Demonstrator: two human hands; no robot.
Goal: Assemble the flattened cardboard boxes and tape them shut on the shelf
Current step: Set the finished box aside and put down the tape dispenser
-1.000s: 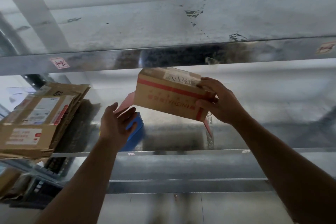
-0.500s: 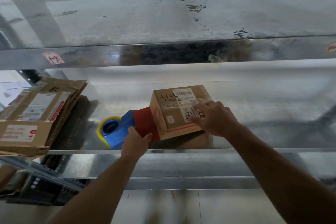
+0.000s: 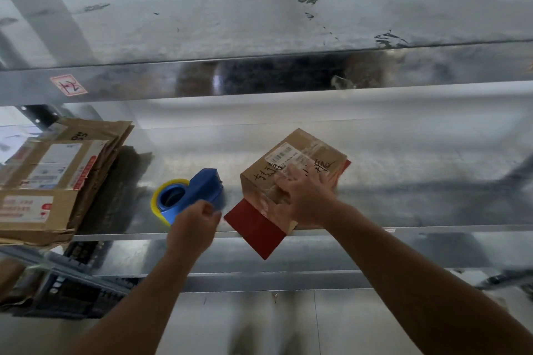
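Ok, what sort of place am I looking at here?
Probably a warehouse or packing room: galvanised metal shelving, a stack of flattened cardboard boxes with shipping labels, and a blue tape dispenser beside a labelled box.

The box sits on the shelf, near its front edge. Just left of the box lies the tape dispenser. Well left of the box lies the stack of flattened boxes. The box's flap overhangs the edge.
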